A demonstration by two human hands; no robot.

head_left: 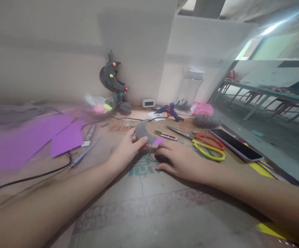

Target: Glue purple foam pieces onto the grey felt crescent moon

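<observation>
1. Pictured: a flat crescent, closely wrapped in gray yarn along most of its curve, with a bare purple tip showing at the lower right end.
2. Held with rounded back toward the left and hollow toward the right, over the surface, short of its far edge and well in from its right edge.
3. Loose gray strand, thin and looped, just on the near side of the purple tip.

Table w/ printed cover. Purple sheets: L side; glue gun & water bottle: rear; scissors adj. to smartphone, R side.
</observation>
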